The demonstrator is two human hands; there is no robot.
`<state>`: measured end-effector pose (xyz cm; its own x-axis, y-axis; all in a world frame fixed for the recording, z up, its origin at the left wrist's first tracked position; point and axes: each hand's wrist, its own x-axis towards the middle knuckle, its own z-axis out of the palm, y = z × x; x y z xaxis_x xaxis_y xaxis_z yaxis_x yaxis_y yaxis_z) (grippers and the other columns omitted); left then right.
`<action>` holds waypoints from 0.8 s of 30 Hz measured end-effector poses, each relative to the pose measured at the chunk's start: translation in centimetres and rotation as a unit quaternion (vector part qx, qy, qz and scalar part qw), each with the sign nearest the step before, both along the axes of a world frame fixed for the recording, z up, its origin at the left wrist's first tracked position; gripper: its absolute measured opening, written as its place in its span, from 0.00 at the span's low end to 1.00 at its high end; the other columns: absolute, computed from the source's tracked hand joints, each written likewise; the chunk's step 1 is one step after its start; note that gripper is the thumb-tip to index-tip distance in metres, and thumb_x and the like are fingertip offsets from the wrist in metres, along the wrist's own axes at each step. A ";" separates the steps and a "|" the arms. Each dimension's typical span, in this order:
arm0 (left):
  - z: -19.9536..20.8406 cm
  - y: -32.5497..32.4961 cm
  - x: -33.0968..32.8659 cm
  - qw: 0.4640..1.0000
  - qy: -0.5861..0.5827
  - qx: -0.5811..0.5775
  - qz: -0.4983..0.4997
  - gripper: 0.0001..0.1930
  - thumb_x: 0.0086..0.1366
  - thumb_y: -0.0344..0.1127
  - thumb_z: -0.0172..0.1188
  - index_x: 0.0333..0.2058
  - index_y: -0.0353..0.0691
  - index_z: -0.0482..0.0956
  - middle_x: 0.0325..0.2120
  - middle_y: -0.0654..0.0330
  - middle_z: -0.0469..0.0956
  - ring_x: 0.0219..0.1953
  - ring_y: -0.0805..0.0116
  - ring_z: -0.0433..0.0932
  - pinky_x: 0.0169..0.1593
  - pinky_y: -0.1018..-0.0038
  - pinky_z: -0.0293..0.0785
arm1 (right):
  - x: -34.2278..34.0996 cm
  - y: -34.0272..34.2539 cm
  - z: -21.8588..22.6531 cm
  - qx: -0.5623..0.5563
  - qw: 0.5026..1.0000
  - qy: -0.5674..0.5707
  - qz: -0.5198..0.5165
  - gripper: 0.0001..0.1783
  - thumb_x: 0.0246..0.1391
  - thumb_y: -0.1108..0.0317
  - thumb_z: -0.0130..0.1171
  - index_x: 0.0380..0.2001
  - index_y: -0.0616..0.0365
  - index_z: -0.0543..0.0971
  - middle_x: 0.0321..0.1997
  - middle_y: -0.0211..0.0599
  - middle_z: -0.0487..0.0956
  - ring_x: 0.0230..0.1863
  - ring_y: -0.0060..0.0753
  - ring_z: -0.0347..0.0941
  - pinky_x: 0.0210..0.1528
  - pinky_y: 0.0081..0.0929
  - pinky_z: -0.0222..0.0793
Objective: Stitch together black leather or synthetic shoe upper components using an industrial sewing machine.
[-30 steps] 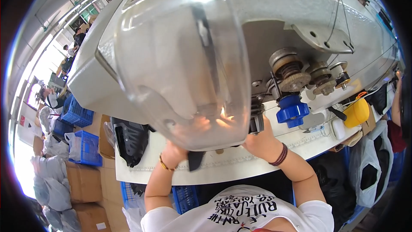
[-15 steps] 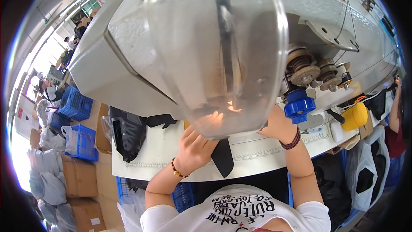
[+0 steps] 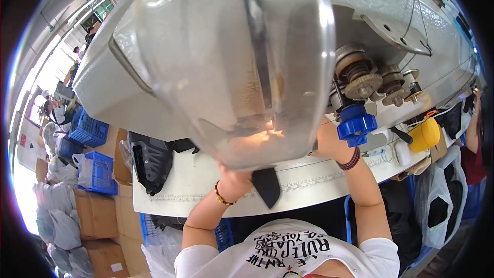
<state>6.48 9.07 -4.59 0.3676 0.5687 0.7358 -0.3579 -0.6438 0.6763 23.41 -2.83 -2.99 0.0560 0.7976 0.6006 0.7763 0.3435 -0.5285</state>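
A sewing machine (image 3: 118, 108) fills the upper part of the view, with a scratched clear guard (image 3: 216, 87) hanging in front of its needle area. My left hand (image 3: 237, 181) reaches under the guard beside a strip of black material (image 3: 267, 188), whose pointed end sticks out toward me. Its fingers blur behind the plastic, where a bright glow falls. My right hand (image 3: 332, 141) lies to the right of the guard, near the blue knob (image 3: 356, 123), its fingertips hidden. Whether either hand grips the black strip cannot be made out.
Left on the white table (image 3: 180, 190) lies a dark moulded piece (image 3: 150, 162). A yellow container (image 3: 425, 138) stands at the right. Blue crates (image 3: 100, 172) and cardboard boxes (image 3: 95, 211) are on the floor at left. Another person's arm (image 3: 473, 128) shows at far right.
My left hand has slid forward and deeper under the guard, so its fingers are now covered. The right hand has shifted only slightly. The head view has tilted a little.
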 end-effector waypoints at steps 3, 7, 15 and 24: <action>-0.1 0.7 -0.7 0.998 0.051 -0.039 -0.024 0.05 0.50 0.21 0.62 0.28 0.34 0.78 0.23 0.58 0.77 0.26 0.71 0.75 0.31 0.78 0.71 | -0.8 0.4 -0.3 0.044 0.994 -0.094 -0.015 0.08 0.46 0.71 0.62 0.31 0.59 0.77 0.28 0.39 0.78 0.29 0.43 0.74 0.33 0.34 0.71; 0.5 1.5 -1.8 0.977 0.176 0.113 0.040 0.05 0.50 0.22 0.64 0.27 0.37 0.79 0.23 0.58 0.78 0.26 0.71 0.76 0.32 0.79 0.71 | -1.1 0.1 -0.8 0.083 0.995 -0.051 -0.030 0.11 0.41 0.74 0.62 0.33 0.57 0.78 0.32 0.37 0.78 0.33 0.41 0.75 0.37 0.33 0.71; 2.4 2.3 -1.5 0.847 0.189 0.497 -0.005 0.08 0.39 0.27 0.62 0.22 0.39 0.74 0.17 0.63 0.65 0.19 0.67 0.68 0.22 0.72 0.65 | -0.5 0.6 -2.4 0.080 0.986 -0.138 -0.035 0.21 0.37 0.76 0.61 0.40 0.52 0.79 0.40 0.35 0.79 0.40 0.39 0.75 0.43 0.36 0.71; 2.4 2.5 -2.4 0.858 0.239 0.452 -0.040 0.12 0.58 0.30 0.57 0.42 0.37 0.75 0.35 0.57 0.75 0.37 0.58 0.75 0.42 0.65 0.71 | -1.1 0.8 -2.1 0.086 0.985 -0.132 -0.071 0.13 0.36 0.73 0.62 0.31 0.53 0.77 0.34 0.32 0.77 0.35 0.39 0.72 0.36 0.32 0.70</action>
